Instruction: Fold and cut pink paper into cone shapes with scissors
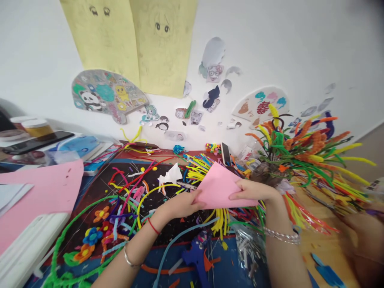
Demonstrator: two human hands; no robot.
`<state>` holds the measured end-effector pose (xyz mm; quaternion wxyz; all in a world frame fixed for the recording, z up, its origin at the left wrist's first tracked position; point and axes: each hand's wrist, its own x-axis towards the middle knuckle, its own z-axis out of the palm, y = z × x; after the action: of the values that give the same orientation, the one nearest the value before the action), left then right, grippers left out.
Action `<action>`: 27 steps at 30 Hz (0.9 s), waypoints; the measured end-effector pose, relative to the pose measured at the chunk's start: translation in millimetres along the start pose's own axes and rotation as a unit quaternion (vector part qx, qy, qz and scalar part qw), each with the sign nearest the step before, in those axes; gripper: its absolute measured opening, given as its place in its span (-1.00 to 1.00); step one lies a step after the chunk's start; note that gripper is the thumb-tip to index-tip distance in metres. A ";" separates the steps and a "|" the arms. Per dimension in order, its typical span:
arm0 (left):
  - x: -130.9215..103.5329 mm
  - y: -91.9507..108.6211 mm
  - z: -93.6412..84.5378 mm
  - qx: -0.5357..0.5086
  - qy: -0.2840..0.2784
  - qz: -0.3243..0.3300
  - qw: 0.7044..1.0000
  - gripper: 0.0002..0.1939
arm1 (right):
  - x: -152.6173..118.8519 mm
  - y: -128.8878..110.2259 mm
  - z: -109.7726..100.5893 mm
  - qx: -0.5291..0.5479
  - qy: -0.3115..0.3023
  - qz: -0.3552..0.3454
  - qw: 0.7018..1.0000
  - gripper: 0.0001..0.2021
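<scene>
Between my two hands is a sheet of pink paper, held tilted above the cluttered table. My left hand grips its lower left edge, thumb on the near face. At the right side, my right hand has the thumb and fingers closed on the paper. Under and behind the sheet lies a bundle of yellow pipe cleaners, partly covered by it. A crumpled white tissue sits just left of the paper. Below my hands lies a blue glue gun.
Loose pipe cleaners and fuzzy flowers cover the left of the table. A large pipe-cleaner bouquet stands at right. A clear bag of metal pieces lies near my right forearm. Another person's blurred hand holds scissors at far right.
</scene>
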<state>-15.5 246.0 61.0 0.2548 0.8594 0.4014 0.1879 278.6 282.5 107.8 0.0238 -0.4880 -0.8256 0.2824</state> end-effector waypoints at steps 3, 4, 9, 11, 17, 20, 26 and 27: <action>-2.4 14.0 3.0 0.043 0.019 -0.038 0.998 -0.38 | 24.8 7.0 9.2 -0.011 0.087 0.026 0.996 -0.61; -3.4 19.6 4.4 0.058 0.024 -0.042 0.997 -0.37 | 32.9 9.7 12.9 -0.013 0.114 0.031 0.993 -0.63; -9.0 43.7 16.1 0.132 0.018 -0.075 0.988 -0.40 | 50.4 27.1 28.3 -0.006 0.146 0.025 0.989 -0.44; -10.9 49.2 23.9 0.145 -0.001 -0.077 0.986 -0.42 | 48.3 33.3 31.1 -0.004 0.134 0.029 0.991 -0.38; -14.3 57.1 45.9 0.140 -0.062 -0.039 0.987 -0.39 | 45.1 34.2 33.0 -0.005 0.106 0.021 0.994 -0.31; -14.7 56.9 47.5 0.133 -0.072 -0.042 0.988 -0.39 | 45.3 29.4 33.2 -0.014 0.095 0.021 0.995 -0.28; -13.8 58.4 46.5 0.121 -0.086 -0.053 0.987 -0.34 | 43.3 22.6 33.1 -0.023 0.093 0.008 0.995 -0.39; -13.3 58.6 46.1 0.123 -0.082 -0.056 0.987 -0.35 | 43.0 21.9 33.1 -0.019 0.093 0.005 0.995 -0.42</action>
<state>35.5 190.2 57.0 0.1892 0.8731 0.4465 0.0512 263.0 311.1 59.1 0.0898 -0.5168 -0.8226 0.2196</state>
